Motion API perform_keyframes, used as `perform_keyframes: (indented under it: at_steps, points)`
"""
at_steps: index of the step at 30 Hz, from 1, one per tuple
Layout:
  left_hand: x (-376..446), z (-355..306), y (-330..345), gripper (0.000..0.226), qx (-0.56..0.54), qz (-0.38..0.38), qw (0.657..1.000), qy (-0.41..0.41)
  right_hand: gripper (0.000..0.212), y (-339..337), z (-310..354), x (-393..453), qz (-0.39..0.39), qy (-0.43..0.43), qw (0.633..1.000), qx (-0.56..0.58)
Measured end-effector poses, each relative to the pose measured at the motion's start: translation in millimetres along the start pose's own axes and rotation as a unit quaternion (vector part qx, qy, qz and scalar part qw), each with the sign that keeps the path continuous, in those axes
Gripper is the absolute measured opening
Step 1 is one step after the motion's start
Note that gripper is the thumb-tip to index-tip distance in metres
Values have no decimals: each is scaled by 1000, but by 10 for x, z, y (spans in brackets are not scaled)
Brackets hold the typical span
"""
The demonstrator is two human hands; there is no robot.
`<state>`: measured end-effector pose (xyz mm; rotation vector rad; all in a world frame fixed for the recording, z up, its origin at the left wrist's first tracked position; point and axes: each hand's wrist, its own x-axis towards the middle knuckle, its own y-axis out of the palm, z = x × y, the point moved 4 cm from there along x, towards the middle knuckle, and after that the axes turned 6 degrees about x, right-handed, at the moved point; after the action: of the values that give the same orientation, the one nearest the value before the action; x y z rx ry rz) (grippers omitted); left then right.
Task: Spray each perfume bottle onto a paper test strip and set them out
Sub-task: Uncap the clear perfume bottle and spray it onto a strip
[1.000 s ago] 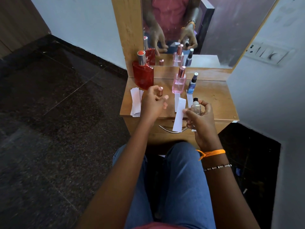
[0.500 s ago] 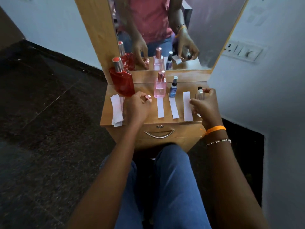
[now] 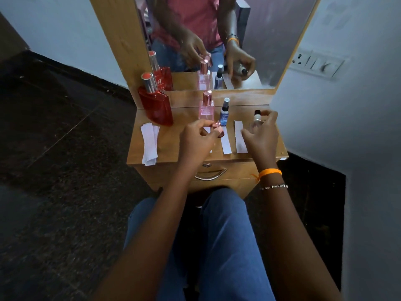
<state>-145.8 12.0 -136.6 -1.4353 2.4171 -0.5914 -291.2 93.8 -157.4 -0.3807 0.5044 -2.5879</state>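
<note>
A seated person works at a small wooden table (image 3: 165,146) under a mirror (image 3: 217,40). The left hand (image 3: 196,140) pinches a small rose-gold cap (image 3: 217,125) between thumb and fingertips, just in front of the pink bottle (image 3: 206,108). The right hand (image 3: 261,135) curls loosely around a small clear bottle (image 3: 257,120) with a black top, standing at the table's right end; whether the fingers press it is unclear. A large red bottle (image 3: 157,106) stands at the left, a slim blue bottle (image 3: 224,112) beside the pink one. Two spent paper strips (image 3: 239,136) lie flat before the bottles, spare strips (image 3: 148,144) stacked at the left edge.
</note>
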Motion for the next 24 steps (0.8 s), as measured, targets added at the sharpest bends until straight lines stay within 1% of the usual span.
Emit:
perform_keyframes:
  at_steps: [2,4,6,8,12,14,15,17,19,20,22,24]
  points:
    - [-20,-28,-27,19,-69,15,997,-34,59,-70,80,-161,20,-24,999,41]
    - [-36,-64,-50,18,-139,28,988,-61,62,-89,143,-359,81,-50,991,99]
    - [-59,-119,-80,15,-180,35,980,-74,66,-56,196,-533,154,-71,976,139]
    - [-93,-167,-101,12,-187,49,979,-70,70,-9,235,-635,201,-81,961,171]
    - [-190,-228,-101,12,-144,76,986,-38,80,-4,311,-693,237,-99,943,212]
    - [-248,-261,-98,11,-138,95,985,-29,80,-16,344,-695,247,-116,938,212]
    - [-269,-279,-111,12,-132,103,986,-22,76,-24,362,-698,249,-129,936,211]
    - [-305,-306,-162,16,-110,117,987,-7,58,-37,393,-707,247,-148,932,221]
    - [-330,-281,-216,27,-85,121,989,-18,39,-62,435,-712,245,-119,925,267]
    - [-348,-247,-234,33,-79,124,989,-35,35,-84,451,-700,237,-99,920,296]
    - [-418,-169,-240,36,-86,147,983,-67,35,-127,481,-649,210,-82,918,327]
    - [-540,-139,-197,33,-100,201,972,-63,36,-157,556,-613,172,-87,921,339]
